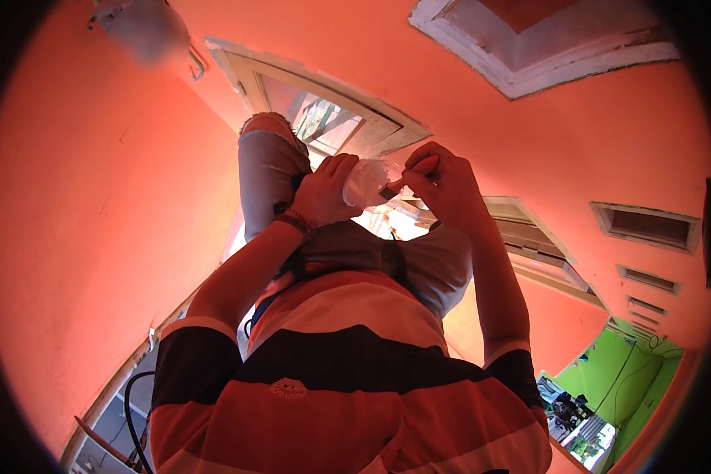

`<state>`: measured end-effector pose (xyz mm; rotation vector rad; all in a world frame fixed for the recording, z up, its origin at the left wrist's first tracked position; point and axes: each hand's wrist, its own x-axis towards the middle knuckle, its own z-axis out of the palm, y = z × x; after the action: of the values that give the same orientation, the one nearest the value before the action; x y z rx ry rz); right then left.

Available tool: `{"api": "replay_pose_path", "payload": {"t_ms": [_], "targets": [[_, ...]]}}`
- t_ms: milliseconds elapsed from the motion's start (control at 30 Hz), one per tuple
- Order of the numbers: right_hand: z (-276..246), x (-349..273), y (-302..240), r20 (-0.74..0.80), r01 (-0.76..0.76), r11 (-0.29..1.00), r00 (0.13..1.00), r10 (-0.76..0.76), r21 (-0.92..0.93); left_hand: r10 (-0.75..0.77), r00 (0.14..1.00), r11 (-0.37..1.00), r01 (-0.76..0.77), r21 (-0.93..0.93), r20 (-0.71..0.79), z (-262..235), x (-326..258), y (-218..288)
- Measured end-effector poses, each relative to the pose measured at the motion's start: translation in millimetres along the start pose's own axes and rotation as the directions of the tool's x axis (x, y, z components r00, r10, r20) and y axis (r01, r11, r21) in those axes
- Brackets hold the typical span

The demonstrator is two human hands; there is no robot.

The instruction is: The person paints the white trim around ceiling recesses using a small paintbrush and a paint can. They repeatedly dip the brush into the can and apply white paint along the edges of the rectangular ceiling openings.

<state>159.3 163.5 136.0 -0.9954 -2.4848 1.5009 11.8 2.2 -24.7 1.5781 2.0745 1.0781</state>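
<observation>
Orange walls (95,174) surround a pale wooden frame (254,82) on the far side. Nearer, the left hand (324,193) wraps a clear container (363,183) from the left; the right hand (444,183) pinches what looks like a small brush (390,190) at the container's right end. Best, I judge: brace the container without squeezing and angle the brush lightly.

Leg (270,186) crowds left hand (325,192); open room beside right hand (448,183).

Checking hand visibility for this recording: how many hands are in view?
2: the left hand gripping a clear container, and the right hand pinching a small dark-tipped tool.
</observation>
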Motion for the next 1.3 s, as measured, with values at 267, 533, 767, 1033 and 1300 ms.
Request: {"api": "replay_pose_path", "payload": {"t_ms": [267,533,767,1033,1300], "targets": [[18,-9,15,-0.104,0.164,0.940,0.974,-0.203,-0.299,0.010,0.999,1.000,-0.009,0.008,-0.031,-1,2,1],[19,-6,16,-0.160,0.224,0.951,0.952,-0.260,-0.215,-0.027,1.000,1.000,0.027,0.007,0.005,-1,0,-1],[8,-9,23,-0.218,0.002,1.000,0.976,-0.007,-0.023,-0.074,0.997,0.997,0.073,-0.008,-0.012,0,0,-1],[8,-17,30,-0.321,0.063,0.685,0.912,0.257,0.725,-0.144,0.990,0.989,0.144,-0.035,0.001,2,8,3],[-54,-67,-19,-0.406,0.331,0.533,0.914,0.024,0.779,-0.117,0.993,0.991,0.115,-0.070,-0.031,-1,-1,3]]}}
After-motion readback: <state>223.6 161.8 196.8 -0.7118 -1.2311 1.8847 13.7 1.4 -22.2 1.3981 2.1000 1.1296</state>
